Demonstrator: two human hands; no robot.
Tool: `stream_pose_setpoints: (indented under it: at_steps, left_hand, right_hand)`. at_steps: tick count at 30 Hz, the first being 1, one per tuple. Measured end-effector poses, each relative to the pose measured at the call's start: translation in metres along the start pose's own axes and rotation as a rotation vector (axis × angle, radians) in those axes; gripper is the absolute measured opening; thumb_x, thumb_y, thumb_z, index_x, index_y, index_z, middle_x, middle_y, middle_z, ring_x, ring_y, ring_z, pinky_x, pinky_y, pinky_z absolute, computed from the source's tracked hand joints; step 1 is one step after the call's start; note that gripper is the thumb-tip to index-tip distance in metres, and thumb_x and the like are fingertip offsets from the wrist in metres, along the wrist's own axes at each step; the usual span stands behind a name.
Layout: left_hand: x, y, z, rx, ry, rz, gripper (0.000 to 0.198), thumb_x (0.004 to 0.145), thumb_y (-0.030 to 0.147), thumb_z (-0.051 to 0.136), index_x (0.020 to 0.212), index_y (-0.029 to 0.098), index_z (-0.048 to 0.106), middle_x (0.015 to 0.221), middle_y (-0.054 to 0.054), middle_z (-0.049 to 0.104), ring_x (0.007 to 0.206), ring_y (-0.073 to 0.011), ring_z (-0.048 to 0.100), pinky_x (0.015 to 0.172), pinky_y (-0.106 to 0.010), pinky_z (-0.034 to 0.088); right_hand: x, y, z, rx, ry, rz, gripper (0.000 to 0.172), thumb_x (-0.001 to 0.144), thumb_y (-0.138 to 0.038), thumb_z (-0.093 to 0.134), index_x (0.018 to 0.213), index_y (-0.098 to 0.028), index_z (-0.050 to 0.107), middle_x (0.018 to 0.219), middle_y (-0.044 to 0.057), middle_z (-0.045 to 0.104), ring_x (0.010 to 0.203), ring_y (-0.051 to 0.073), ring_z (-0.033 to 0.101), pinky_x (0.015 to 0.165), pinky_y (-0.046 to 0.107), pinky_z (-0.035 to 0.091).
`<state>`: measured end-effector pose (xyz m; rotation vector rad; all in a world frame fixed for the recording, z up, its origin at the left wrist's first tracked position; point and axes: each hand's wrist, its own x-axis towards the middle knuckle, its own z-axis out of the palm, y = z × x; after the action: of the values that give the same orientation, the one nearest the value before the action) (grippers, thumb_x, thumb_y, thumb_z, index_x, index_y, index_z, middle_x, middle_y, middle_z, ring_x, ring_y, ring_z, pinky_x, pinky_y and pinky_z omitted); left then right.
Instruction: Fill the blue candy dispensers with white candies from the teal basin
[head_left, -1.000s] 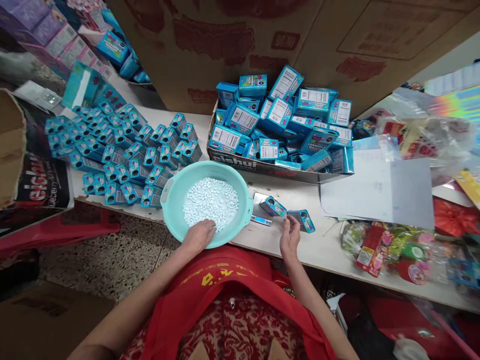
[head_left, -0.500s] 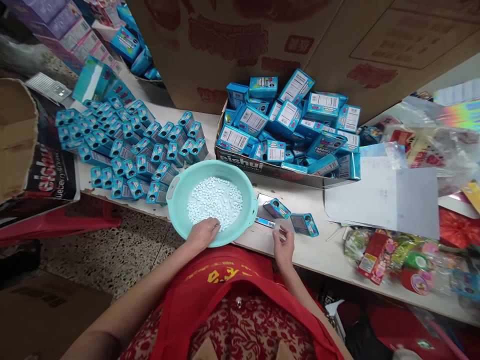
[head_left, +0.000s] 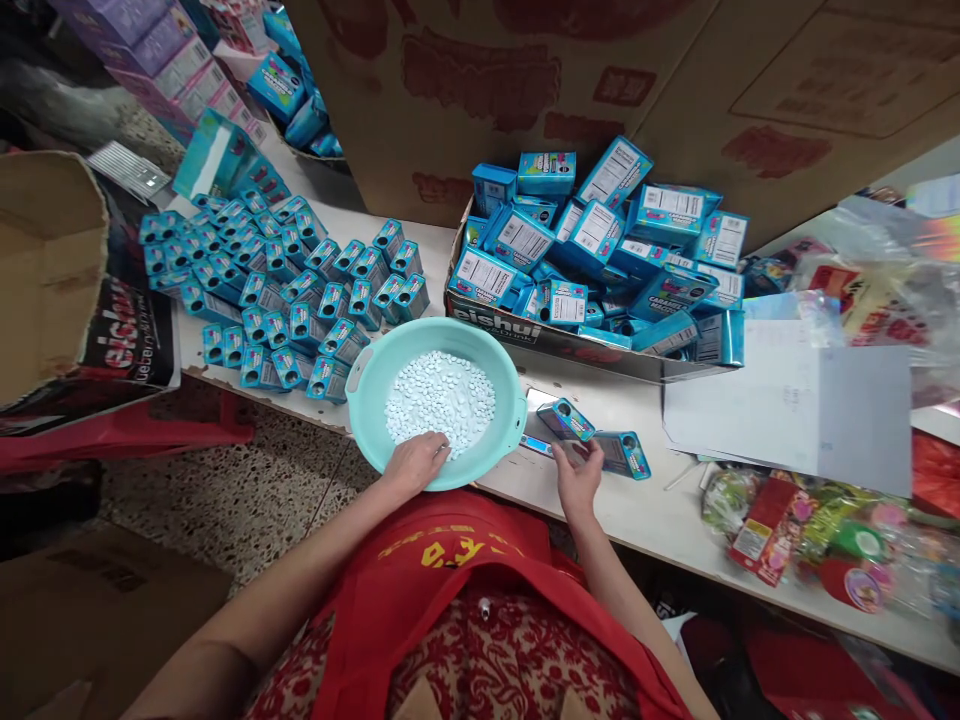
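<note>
Rows of small blue cardboard boxes with round holes in their tops [head_left: 303, 325] stand at the left of the white table [head_left: 645, 510]. Just beside them is a round mint-green plastic basin [head_left: 504, 402], holding a layer of small pale pellets [head_left: 441, 390]. The left hand [head_left: 414, 467] reaches over its near rim, fingertips curled down at the pellets; I cannot tell whether they pinch any. To the right lies a flat silver scale with a lit blue display [head_left: 536, 443], and a blue box with a dark round hole [head_left: 568, 420] rests tilted on it. The right hand [head_left: 579, 478] is just below, thumb and fingers spread apart, their tips close to that box and to a second blue box on the table [head_left: 621, 455]; contact is unclear. White paper sheets [head_left: 750, 410] lie farther right.
</note>
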<state>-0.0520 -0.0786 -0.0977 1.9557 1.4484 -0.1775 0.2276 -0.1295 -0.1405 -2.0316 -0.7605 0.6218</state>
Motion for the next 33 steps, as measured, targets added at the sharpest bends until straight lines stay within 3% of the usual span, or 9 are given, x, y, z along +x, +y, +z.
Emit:
stream_pose_setpoints:
  at_steps: [5,7,9,12,14,16,21,28,33]
  left_hand:
    - [0.0,-0.004,0.002,-0.113,0.032,0.004,0.027,0.09,0.03,0.039,0.098,0.021,0.063,0.1,-0.007,0.066,0.091,-0.0226,0.06,0.075,-0.031,0.041]
    - [0.002,-0.005,-0.001,-0.282,0.05,-0.011,0.023,0.087,0.029,0.043,0.09,0.021,0.064,0.094,-0.005,0.067,0.088,-0.021,0.06,0.076,-0.03,0.041]
    - [0.006,-0.001,-0.007,-0.582,0.075,-0.081,0.019,0.083,0.031,0.048,0.082,0.02,0.063,0.085,-0.004,0.067,0.082,-0.0191,0.06,0.075,-0.029,0.042]
    - [0.014,0.014,-0.022,-1.219,0.106,-0.214,0.027,0.079,0.043,0.056,0.085,0.017,0.062,0.084,-0.005,0.067,0.077,-0.0175,0.062,0.071,-0.029,0.046]
    - [0.022,0.028,-0.035,-1.59,0.107,-0.238,0.034,0.077,0.047,0.061,0.091,0.015,0.063,0.089,-0.008,0.068,0.078,-0.0173,0.063,0.071,-0.029,0.047]
    - [0.03,0.04,-0.046,-1.804,0.105,-0.264,0.034,0.078,0.044,0.062,0.091,0.013,0.064,0.085,-0.008,0.067,0.073,-0.0152,0.063,0.069,-0.028,0.048]
    - [0.036,0.047,-0.058,-1.953,0.126,-0.349,0.03,0.084,0.038,0.058,0.085,0.01,0.068,0.067,-0.003,0.06,0.057,-0.0086,0.055,0.057,-0.022,0.044]
    - [0.023,0.033,-0.056,-1.917,0.183,-0.261,0.025,0.076,0.034,0.068,0.082,0.01,0.071,0.073,-0.005,0.063,0.063,-0.0087,0.055,0.057,-0.02,0.042]
    - [0.017,0.03,-0.057,-1.874,0.209,-0.198,0.035,0.069,0.042,0.072,0.085,0.011,0.071,0.08,-0.007,0.065,0.069,-0.0107,0.056,0.063,-0.023,0.043]
  right_hand:
    - [0.028,-0.026,0.011,-0.015,-0.036,-0.015,0.048,0.059,-0.049,0.071,0.09,-0.016,0.054,0.086,0.005,0.061,0.082,0.021,0.057,0.078,0.038,0.046]
    - [0.032,-0.046,0.005,-0.046,-0.041,-0.114,0.046,0.059,-0.048,0.072,0.089,-0.016,0.056,0.085,0.004,0.061,0.08,0.02,0.056,0.079,0.037,0.045]
    - [0.027,-0.073,-0.005,-0.07,-0.051,-0.287,0.043,0.063,-0.046,0.071,0.093,-0.017,0.059,0.089,0.004,0.06,0.082,0.019,0.055,0.08,0.036,0.045]
    - [0.009,-0.112,-0.013,-0.104,-0.143,-0.553,0.034,0.072,-0.04,0.069,0.097,-0.02,0.061,0.093,0.004,0.06,0.085,0.019,0.056,0.079,0.035,0.045]
    - [-0.002,-0.127,-0.008,-0.112,-0.234,-0.68,0.03,0.074,-0.037,0.068,0.099,-0.021,0.061,0.092,0.004,0.062,0.086,0.019,0.057,0.077,0.034,0.046]
    - [-0.009,-0.132,0.004,-0.115,-0.328,-0.718,0.028,0.075,-0.038,0.068,0.098,-0.022,0.062,0.09,0.004,0.063,0.084,0.019,0.057,0.076,0.034,0.046]
    - [-0.02,-0.132,0.024,-0.136,-0.443,-0.683,0.029,0.076,-0.044,0.066,0.097,-0.023,0.062,0.09,0.004,0.063,0.084,0.021,0.057,0.076,0.036,0.046]
    - [-0.021,-0.131,0.033,-0.14,-0.463,-0.699,0.03,0.076,-0.042,0.067,0.098,-0.022,0.062,0.089,0.003,0.063,0.083,0.021,0.057,0.075,0.035,0.045]
    - [-0.023,-0.127,0.038,-0.139,-0.466,-0.666,0.032,0.076,-0.044,0.067,0.1,-0.023,0.062,0.091,0.003,0.062,0.085,0.02,0.056,0.076,0.034,0.044]
